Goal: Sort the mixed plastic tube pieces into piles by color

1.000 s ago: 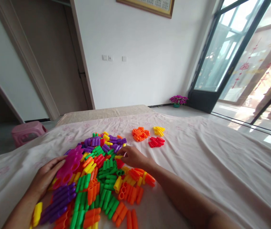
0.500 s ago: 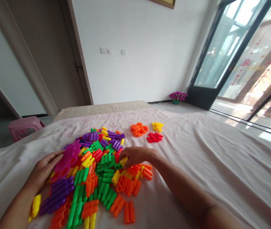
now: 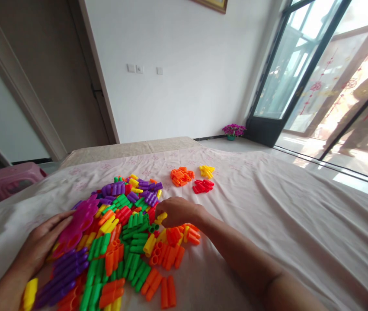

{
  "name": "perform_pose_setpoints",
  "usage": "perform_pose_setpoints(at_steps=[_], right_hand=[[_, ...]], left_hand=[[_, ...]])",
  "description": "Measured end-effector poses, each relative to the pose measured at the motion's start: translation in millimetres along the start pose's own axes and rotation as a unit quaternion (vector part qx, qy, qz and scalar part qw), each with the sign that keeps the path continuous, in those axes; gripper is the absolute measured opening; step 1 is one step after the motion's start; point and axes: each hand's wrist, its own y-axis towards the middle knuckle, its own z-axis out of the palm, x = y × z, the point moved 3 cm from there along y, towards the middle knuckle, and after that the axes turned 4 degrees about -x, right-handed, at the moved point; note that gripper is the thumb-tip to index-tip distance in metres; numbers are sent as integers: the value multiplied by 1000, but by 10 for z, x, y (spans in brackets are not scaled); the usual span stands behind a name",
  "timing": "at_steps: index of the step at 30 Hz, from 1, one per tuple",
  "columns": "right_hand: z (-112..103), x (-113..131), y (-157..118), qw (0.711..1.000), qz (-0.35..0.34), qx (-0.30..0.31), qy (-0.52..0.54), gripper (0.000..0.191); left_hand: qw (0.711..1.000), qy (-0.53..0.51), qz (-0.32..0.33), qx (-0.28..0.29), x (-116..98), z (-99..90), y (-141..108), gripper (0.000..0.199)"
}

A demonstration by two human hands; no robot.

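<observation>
A large heap of plastic pieces (image 3: 135, 239) in green, orange, purple, yellow and red lies on the cloth. At its left side my left hand (image 3: 43, 238) is closed on the edge of a magenta scalloped piece (image 3: 76, 225). My right hand (image 3: 177, 212) reaches to the heap's right side, its fingers closed round a yellow piece (image 3: 161, 217). Beyond it sit three small groups: orange pieces (image 3: 181, 176), yellow pieces (image 3: 206, 171) and red pieces (image 3: 203, 186).
The pale wrinkled cloth (image 3: 268, 207) covers the surface. A pink stool (image 3: 17, 175) stands at the left. Purple flowers (image 3: 234, 130) are by the wall near a glass door (image 3: 287, 65). Behind the glass a person (image 3: 362, 112) is partly visible.
The whole view has shifted, so the scene appears farther left. My right hand stays at the heap's right side with the yellow piece, and my left hand keeps the magenta piece.
</observation>
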Motion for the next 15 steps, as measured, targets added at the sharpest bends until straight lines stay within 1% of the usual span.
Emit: perform_pose_setpoints(at_steps=[2, 4, 9, 12, 14, 15], right_hand=[[2, 26, -15, 999, -2, -10, -32, 38], [15, 49, -21, 999, -4, -22, -44, 38], [-4, 93, -19, 999, 7, -46, -21, 38], [-55, 38, 10, 998, 20, -59, 34, 34], [-95, -72, 43, 991, 18, -69, 114, 32], [-118, -155, 59, 983, 18, -75, 167, 32]], left_hand=[[999, -27, -23, 10, 62, -4, 24, 53], [999, -34, -33, 5, 87, -12, 31, 53], [997, -44, -59, 16, 105, -3, 33, 54], [998, -38, -52, 15, 108, 3, 50, 55], [998, -36, -49, 13, 103, 5, 54, 55], [998, -35, -48, 12, 99, 6, 53, 55]])
